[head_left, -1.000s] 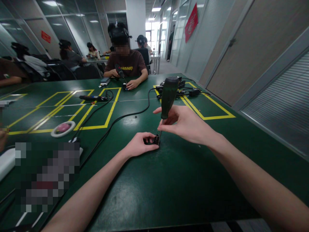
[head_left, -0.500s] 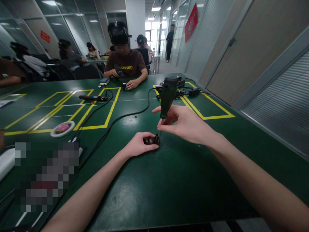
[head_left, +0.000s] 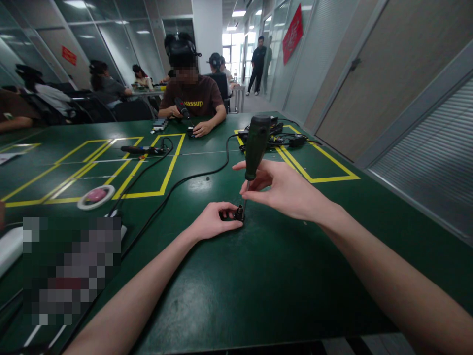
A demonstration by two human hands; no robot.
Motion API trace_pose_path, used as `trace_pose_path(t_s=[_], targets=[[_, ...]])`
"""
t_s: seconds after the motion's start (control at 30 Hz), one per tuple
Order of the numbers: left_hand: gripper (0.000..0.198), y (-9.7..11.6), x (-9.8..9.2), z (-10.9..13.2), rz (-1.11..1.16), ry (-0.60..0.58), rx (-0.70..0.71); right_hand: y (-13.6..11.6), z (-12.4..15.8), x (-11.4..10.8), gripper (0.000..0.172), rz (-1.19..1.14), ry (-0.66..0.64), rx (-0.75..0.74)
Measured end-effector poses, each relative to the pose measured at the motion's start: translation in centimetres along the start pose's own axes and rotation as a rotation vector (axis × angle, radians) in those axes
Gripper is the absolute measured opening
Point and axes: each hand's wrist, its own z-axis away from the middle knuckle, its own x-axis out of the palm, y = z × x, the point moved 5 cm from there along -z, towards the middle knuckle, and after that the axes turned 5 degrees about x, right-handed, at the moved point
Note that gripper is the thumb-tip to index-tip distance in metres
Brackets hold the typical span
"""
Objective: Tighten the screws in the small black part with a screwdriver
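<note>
My right hand (head_left: 286, 190) is closed around the lower end of a dark green screwdriver (head_left: 255, 145), which stands nearly upright and leans slightly right. Its thin shaft runs down to a small black part (head_left: 238, 214) on the green table (head_left: 266, 276). My left hand (head_left: 212, 221) lies on the table with its fingers curled round that black part, pinning it in place. Most of the part is hidden under my fingers.
A black cable (head_left: 173, 190) snakes across the table past yellow taped rectangles (head_left: 162, 182). A pink and white disc (head_left: 96, 196) lies to the left. Black adapters (head_left: 284, 138) sit far right. A person in a brown shirt (head_left: 194, 98) works opposite; others sit behind.
My hands have stayed almost still; the screwdriver handle has tipped very slightly upward. In the far corridor a person has walked further into view.
</note>
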Motion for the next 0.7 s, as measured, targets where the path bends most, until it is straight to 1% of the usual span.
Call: trace_pose_path(t_s=[0.2, 0.53, 0.7], targets=[[0.035, 0.22, -0.08, 0.02, 0.004, 0.002, 0.006, 0.16, 0.02, 0.01, 0.055, -0.035, -0.009, -0.013], [0.034, -0.02, 0.07, -0.05, 0.019, 0.003, 0.009, 0.42, 0.04, 0.19, 0.059, -0.102, -0.030, -0.035], [0.035, 0.13, 0.03, -0.07, 0.023, 0.004, 0.008, 0.54, 0.06, 0.11, 0.061, -0.097, -0.022, -0.053]])
